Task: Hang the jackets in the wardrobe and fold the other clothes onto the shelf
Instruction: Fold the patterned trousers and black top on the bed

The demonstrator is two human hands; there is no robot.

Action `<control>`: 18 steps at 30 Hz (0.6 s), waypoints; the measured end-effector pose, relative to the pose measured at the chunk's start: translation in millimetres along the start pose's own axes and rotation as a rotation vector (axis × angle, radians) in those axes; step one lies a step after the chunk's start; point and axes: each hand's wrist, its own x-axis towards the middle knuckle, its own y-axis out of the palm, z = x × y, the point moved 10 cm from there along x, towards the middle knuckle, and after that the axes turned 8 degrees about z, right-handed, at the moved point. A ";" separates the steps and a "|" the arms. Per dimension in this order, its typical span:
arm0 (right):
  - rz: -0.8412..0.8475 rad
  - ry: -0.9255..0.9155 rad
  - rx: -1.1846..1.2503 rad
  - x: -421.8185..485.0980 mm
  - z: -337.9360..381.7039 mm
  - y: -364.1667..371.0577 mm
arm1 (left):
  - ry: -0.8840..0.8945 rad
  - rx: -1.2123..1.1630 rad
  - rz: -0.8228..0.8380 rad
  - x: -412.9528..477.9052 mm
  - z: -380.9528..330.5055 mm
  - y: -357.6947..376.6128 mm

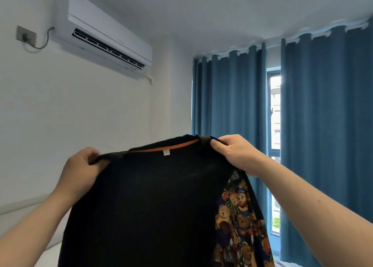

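Observation:
A black garment (153,202) hangs spread out in front of me, held up by its two shoulders. It has an orange band inside the collar with a small white label, and a teddy-bear print panel (238,216) shows along its right side. My left hand (80,172) pinches the left shoulder. My right hand (236,151) grips the right shoulder, slightly higher. The garment's lower part runs out of the frame. No wardrobe, hanger or shelf is in view.
A white wall with an air conditioner (109,34) is ahead on the left. Blue curtains (323,125) cover a window (275,145) on the right, with a narrow gap. A pale bed surface (30,222) lies at lower left.

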 end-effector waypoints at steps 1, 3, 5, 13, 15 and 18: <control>0.010 0.009 -0.017 2.8 1.5 0.7 | 0.007 0.010 -0.022 4.9 -7.1 -8.4; 0.013 0.019 -0.051 8.6 4.3 -0.1 | 0.003 0.021 -0.002 16.4 -16.9 -19.0; 0.018 0.016 -0.042 14.7 8.3 -2.1 | -0.044 0.008 0.041 26.8 -21.6 -24.2; -0.039 -0.020 -0.099 34.1 24.9 -8.9 | -0.022 0.212 0.168 32.9 -58.7 -34.2; -0.021 -0.029 -0.136 35.6 24.7 -10.6 | 0.046 0.410 0.143 31.0 -69.2 -41.7; 0.001 -0.043 -0.182 38.2 24.0 -14.3 | 0.180 0.499 -0.002 32.4 -86.3 -57.3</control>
